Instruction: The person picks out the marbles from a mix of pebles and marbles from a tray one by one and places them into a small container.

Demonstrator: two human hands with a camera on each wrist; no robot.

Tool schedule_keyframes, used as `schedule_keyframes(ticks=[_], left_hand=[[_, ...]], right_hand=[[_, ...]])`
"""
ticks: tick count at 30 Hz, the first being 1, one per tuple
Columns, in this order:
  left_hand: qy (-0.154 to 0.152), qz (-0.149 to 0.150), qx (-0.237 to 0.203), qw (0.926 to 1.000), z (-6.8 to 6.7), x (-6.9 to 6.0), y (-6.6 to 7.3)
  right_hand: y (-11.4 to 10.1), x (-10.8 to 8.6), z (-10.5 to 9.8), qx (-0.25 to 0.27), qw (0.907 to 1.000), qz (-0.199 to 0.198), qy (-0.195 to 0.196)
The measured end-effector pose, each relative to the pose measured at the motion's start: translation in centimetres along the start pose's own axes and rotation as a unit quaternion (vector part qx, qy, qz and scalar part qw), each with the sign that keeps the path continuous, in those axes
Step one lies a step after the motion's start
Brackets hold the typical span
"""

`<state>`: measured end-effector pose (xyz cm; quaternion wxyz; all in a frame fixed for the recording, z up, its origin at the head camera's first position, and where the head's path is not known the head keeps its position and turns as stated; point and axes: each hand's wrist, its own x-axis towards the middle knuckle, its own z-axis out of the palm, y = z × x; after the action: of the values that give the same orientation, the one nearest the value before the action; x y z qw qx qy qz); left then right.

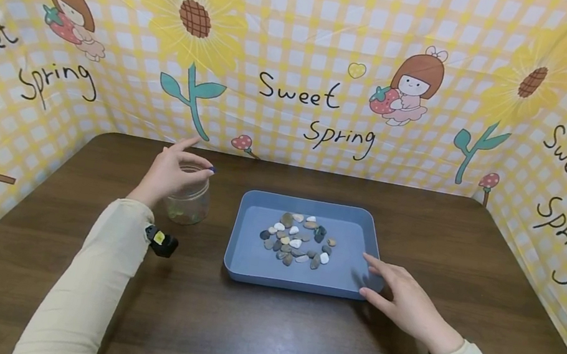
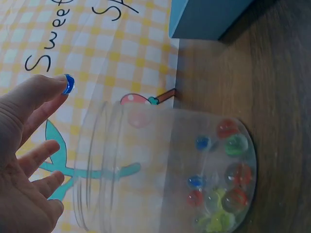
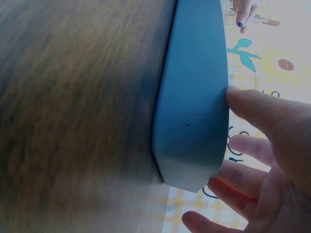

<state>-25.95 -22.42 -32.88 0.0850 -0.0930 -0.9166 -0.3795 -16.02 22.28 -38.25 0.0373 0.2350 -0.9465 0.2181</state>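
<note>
My left hand [image 1: 170, 173] is above the mouth of a clear jar [image 1: 187, 211], thumb and forefinger pinching a blue marble [image 2: 69, 84]. The other fingers spread apart. Inside the jar, red, green, blue and yellowish marbles [image 2: 236, 144] lie at the bottom, as the left wrist view shows. My right hand [image 1: 410, 300] is at the right end of a blue tray [image 1: 293, 285], its fingers loosely spread over the rim; the thumb appears to touch the edge in the right wrist view. Within the tray lie several white, grey, brown and dark pebbles [image 1: 296, 243].
The jar and tray stand apart on a dark wooden table [image 1: 243, 341], jar on the left. A yellow checked cloth [image 1: 308, 36] printed with sunflowers hangs behind the table and along both sides.
</note>
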Motion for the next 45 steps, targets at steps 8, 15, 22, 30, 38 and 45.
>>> schedule_keyframes(ticks=[8,15,22,30,38,45], left_hand=[[0.004,-0.017,0.004,0.9998,-0.5,-0.3,-0.6],[0.002,-0.040,0.010,0.9992,-0.6,-0.4,-1.0],[-0.016,-0.079,0.019,0.9966,-0.4,-0.4,-1.5],[-0.027,-0.081,0.026,0.9960,0.1,-0.2,-1.9],[-0.032,-0.064,0.028,0.9970,0.4,-0.2,-2.2],[-0.014,-0.057,0.019,0.9981,0.4,-0.3,-1.9]], right_hand=[[0.1,0.1,0.0,0.001,1.0000,0.001,0.001],[0.2,0.1,0.1,-0.001,1.0000,0.000,0.002],[0.0,0.0,-0.1,0.002,1.0000,0.001,-0.003],[0.0,0.0,-0.1,0.002,1.0000,0.002,-0.002],[0.1,0.1,0.0,0.005,1.0000,0.004,-0.003],[0.2,0.1,0.0,0.005,1.0000,0.007,-0.003]])
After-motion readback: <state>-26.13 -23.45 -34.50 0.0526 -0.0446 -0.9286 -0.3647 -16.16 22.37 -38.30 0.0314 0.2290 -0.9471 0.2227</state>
